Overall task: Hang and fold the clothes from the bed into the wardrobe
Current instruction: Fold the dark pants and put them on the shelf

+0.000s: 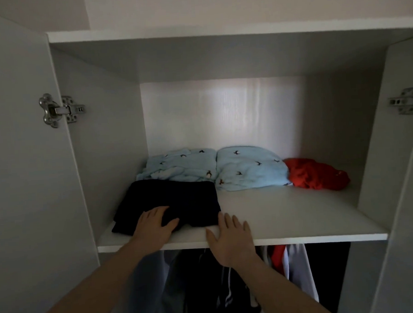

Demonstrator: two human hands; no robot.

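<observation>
Left hand point(154, 225) flat on folded dark garment point(169, 201), long axis left-right.

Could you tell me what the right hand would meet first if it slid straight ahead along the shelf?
The right hand points up and slightly left, its fingers at the dark folded garment's right front corner. It would likely brush that corner, then reach the right light-blue folded bundle, though depth is uncertain.

Dim, bright patch on wardrobe back panel point(222, 112), wide-angle bowed edges

Hanging clothes point(207, 288) (tops hidden), blurred
</observation>
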